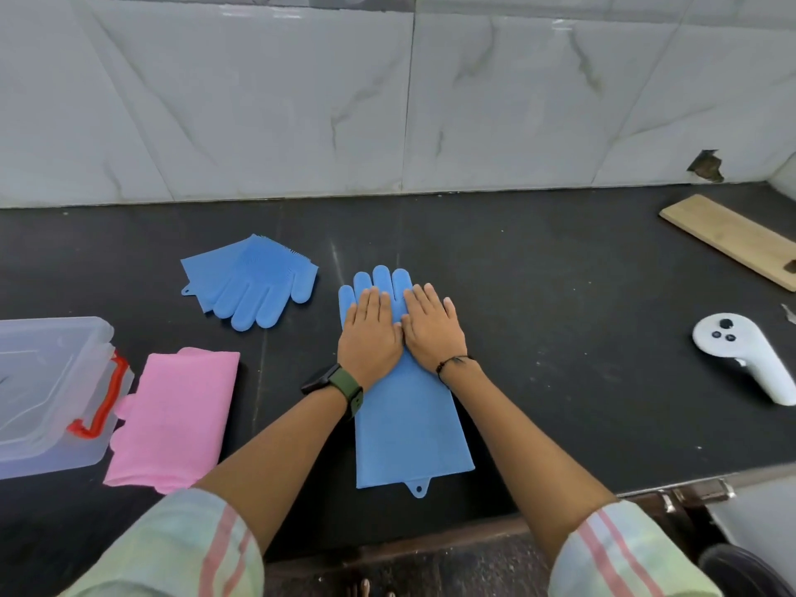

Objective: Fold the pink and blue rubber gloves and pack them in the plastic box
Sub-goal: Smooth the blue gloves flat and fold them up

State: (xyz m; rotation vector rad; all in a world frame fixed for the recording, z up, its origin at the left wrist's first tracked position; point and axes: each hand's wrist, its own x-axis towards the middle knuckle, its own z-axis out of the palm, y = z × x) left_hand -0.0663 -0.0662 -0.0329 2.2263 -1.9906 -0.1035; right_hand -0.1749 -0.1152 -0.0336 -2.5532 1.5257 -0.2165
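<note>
A blue rubber glove [409, 433] lies flat and full length on the black counter, fingers pointing to the wall, cuff near me. My left hand [368, 336] and my right hand [433, 327] press flat on its palm side by side, fingers spread, gripping nothing. A second blue glove [250, 280], folded over, lies further back on the left. A folded pink glove [172, 420] rests at the front left, touching the clear plastic box [51, 398] with its red handle [101, 400].
A white hand-held controller [745, 359] lies at the right and a wooden board [732, 239] at the back right. The marble-tiled wall [387, 101] closes off the counter behind. The counter's front edge runs just under my forearms.
</note>
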